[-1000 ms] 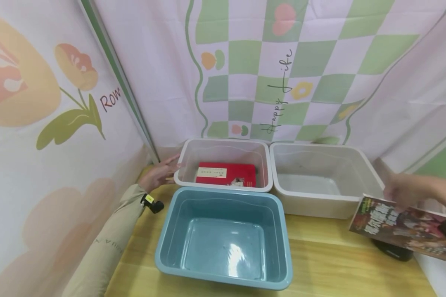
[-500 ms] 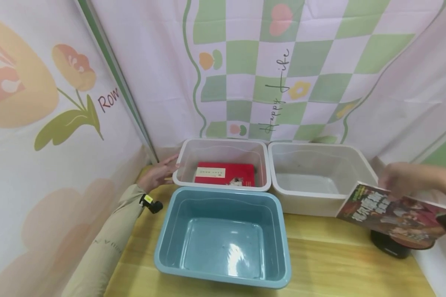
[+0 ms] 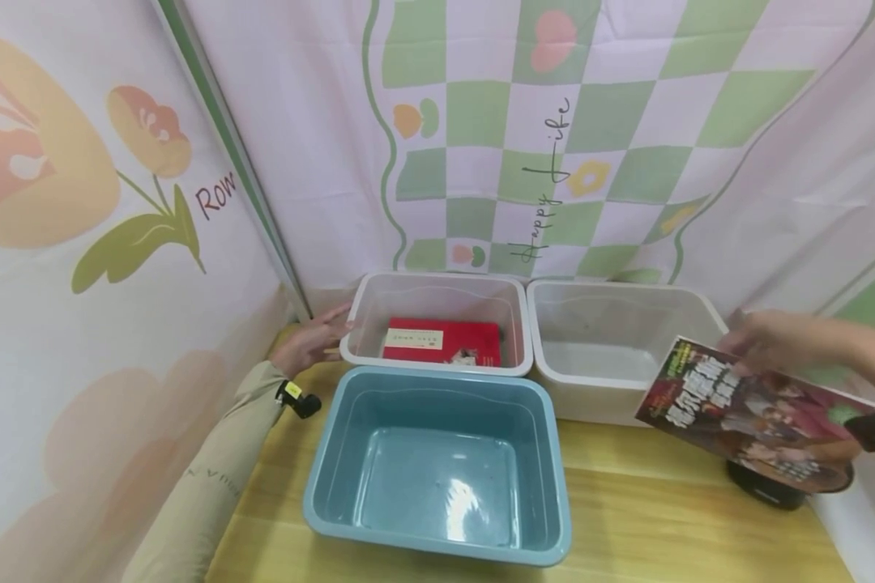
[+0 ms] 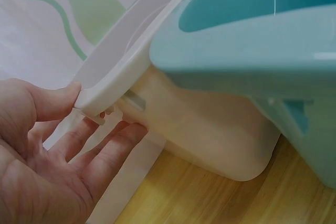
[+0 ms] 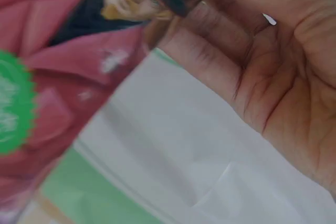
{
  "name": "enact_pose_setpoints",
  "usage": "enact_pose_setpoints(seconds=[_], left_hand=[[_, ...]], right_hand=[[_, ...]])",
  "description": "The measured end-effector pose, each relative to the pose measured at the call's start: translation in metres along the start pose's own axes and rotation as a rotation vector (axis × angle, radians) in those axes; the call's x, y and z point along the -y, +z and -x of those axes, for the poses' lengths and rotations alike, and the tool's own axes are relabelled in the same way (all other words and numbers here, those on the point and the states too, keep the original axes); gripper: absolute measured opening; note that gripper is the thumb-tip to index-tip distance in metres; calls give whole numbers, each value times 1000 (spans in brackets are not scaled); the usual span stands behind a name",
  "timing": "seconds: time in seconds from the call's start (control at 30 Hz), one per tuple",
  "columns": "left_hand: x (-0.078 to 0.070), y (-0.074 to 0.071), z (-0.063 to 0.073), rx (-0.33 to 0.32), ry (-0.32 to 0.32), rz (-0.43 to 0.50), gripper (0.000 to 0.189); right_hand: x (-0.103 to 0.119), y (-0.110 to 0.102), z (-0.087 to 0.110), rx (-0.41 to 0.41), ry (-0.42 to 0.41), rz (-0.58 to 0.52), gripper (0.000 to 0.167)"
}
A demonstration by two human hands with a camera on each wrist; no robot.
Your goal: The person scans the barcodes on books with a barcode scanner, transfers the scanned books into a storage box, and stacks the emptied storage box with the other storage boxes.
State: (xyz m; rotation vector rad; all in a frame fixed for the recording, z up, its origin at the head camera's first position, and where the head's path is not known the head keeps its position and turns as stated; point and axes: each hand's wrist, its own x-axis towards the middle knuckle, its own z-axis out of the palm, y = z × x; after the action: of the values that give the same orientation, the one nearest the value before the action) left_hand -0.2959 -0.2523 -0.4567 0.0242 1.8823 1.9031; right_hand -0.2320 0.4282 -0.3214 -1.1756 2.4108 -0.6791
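Observation:
My left hand is at the left end of a white plastic bin. In the left wrist view, its thumb lies on the rim while the fingers curl beneath. A red book with a cream label lies inside that bin. My right hand pinches the top edge of a thin picture-covered book, with the thumb in front and the fingers behind. The book hangs tilted, overlapping the front right corner of a second white bin. Its pink and green cover fills the left of the right wrist view.
A blue plastic bin stands in front of the white bins on the wooden table. A black round-based object is partly hidden behind the hanging book. Printed curtains enclose the back and sides.
My right hand has carried the picture-covered book leftward and slightly up, toward the right white bin. The left hand and the bins have stayed in place.

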Motion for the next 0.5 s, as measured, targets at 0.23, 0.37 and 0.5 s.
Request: enact_pose_setpoints(seconds=[0.23, 0.37, 0.5], left_hand=[[0, 2, -1, -19, -10, 5, 68], [-1, 2, -1, -19, -12, -3, 68], [-3, 2, -1, -13, -13, 0, 68]], right_hand=[[21, -7, -30, -202, 48, 216, 21], [33, -13, -54, -278, 25, 350, 28], [47, -21, -79, -299, -31, 374, 34]])
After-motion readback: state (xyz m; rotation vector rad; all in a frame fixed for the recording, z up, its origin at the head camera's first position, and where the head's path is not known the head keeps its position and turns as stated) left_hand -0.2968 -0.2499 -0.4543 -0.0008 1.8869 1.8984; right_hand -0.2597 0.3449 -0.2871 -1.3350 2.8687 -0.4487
